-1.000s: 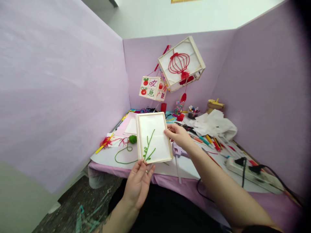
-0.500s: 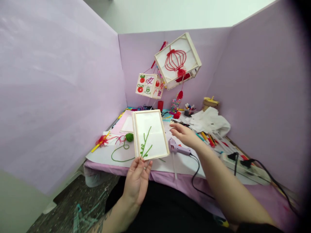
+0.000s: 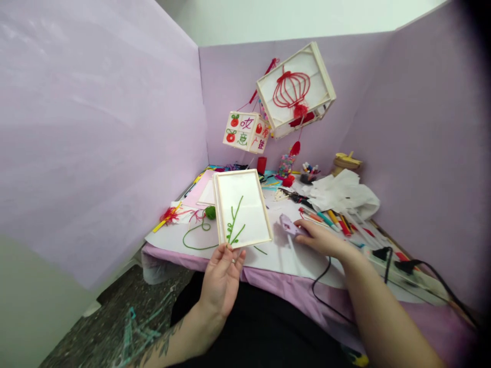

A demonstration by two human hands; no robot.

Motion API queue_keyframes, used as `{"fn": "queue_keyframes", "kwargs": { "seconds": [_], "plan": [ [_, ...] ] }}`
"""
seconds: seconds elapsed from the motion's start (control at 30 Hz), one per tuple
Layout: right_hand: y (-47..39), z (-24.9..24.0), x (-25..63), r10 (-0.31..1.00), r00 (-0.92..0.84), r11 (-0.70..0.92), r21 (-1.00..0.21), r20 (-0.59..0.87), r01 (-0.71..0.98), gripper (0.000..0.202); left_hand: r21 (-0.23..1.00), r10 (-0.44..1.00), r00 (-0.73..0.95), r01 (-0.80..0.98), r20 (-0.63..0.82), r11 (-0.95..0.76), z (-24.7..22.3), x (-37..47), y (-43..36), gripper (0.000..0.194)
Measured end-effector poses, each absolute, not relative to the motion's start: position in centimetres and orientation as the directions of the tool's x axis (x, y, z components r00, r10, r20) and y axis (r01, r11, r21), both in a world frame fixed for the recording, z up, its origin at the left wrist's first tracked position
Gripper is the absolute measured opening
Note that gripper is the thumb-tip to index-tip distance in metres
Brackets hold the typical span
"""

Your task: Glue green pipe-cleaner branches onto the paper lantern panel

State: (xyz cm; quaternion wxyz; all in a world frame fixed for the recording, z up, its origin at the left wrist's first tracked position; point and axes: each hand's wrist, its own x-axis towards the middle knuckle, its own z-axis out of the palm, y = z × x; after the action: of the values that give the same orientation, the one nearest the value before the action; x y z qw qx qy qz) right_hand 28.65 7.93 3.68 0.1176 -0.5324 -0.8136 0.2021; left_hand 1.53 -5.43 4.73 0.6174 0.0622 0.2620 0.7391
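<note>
My left hand (image 3: 223, 273) pinches the lower edge of a wooden-framed white panel (image 3: 251, 207), which is held up and tilted over the table. Green yarn (image 3: 235, 225) forms a branch with small looped leaves on the panel's lower left. My right hand (image 3: 318, 237) is closed around the handle of a lilac glue gun (image 3: 288, 225), whose black cord trails down over the table edge. Left of the panel lies a ball of green yarn (image 3: 210, 212), its strand curling across the white tabletop and passing behind the panel. A short green piece (image 3: 261, 250) rests right of my left hand.
Two decorated lanterns hang above: a large one (image 3: 295, 89) and a smaller one (image 3: 245, 132). Markers (image 3: 337, 222), crumpled white cloth (image 3: 345, 191) and a power strip (image 3: 399, 276) line the right side. Red yarn scraps (image 3: 169, 214) lie left. Lilac partitions enclose the table.
My right hand has come down from above the table onto the glue gun and grasped it. The left hand still holds the panel. The view has shifted slightly left.
</note>
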Motion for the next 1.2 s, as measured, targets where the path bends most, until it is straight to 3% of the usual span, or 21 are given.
{"fn": "queue_keyframes", "kwargs": {
  "seconds": [0.1,0.2,0.27,0.4,0.7,1.2],
  "plan": [
    [6.3,4.5,30.0,0.945,-0.316,0.276,-0.729,0.086,0.626,0.039,0.462,0.946,-0.231,-0.881,-0.226,-0.104,4.7,1.7,-5.5,0.014],
    [4.0,5.3,29.0,0.970,-0.215,0.163,-0.955,0.110,0.247,0.044,0.463,0.946,-0.230,-0.880,-0.230,-0.102,4.6,1.8,-5.5,0.014],
    [2.3,5.9,26.9,0.967,-0.225,0.134,-0.989,0.119,0.055,0.043,0.465,0.945,-0.228,-0.880,-0.237,-0.095,4.6,1.9,-5.5,0.014],
    [-0.7,6.4,22.0,0.952,-0.288,0.062,-0.987,0.104,-0.151,0.041,0.460,0.942,-0.231,-0.882,-0.242,-0.098,4.7,2.0,-5.5,0.015],
    [-2.6,5.2,16.8,0.933,-0.359,0.019,-0.997,-0.008,0.070,0.046,0.448,0.957,-0.209,-0.888,-0.200,-0.101,4.5,2.2,-5.8,0.017],
    [-2.4,4.8,15.5,0.923,-0.381,-0.033,-0.998,-0.052,0.056,0.050,0.422,0.962,-0.184,-0.903,-0.202,-0.084,4.1,2.3,-6.0,0.027]
  ]
}}
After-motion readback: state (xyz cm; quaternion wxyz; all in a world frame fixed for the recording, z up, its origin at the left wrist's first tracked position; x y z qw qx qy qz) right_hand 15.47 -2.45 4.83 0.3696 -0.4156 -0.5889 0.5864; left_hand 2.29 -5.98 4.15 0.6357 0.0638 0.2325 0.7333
